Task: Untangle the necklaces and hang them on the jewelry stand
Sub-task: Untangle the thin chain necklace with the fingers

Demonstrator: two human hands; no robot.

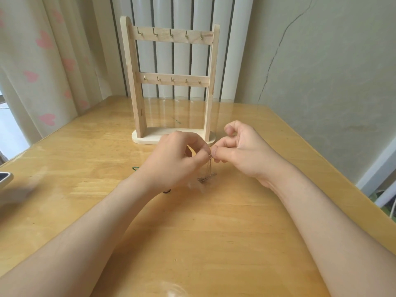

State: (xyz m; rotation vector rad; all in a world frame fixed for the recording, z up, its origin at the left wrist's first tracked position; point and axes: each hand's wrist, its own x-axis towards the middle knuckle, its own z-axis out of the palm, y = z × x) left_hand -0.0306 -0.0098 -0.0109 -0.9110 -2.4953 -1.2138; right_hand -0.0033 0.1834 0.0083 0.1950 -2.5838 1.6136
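Chain (209,168) is pinched at its top by left hand (173,159) and right hand (242,153), hung straight down, tail bunched on the counter (192,232). Stand (171,82) is parked just beyond the left hand, hooks (171,33) bare.

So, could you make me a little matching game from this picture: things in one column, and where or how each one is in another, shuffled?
Things:
1. jewelry stand
2. silver necklace
3. green cord
4. curtain

Places or states:
A. peeks out by the wrist of the left hand, on the table
B. hangs at the left, printed with pink hearts
C. upright at the far side of the table, every hook bare
D. pinched between the left hand and right hand, dangling

Pairs: 1-C, 2-D, 3-A, 4-B.
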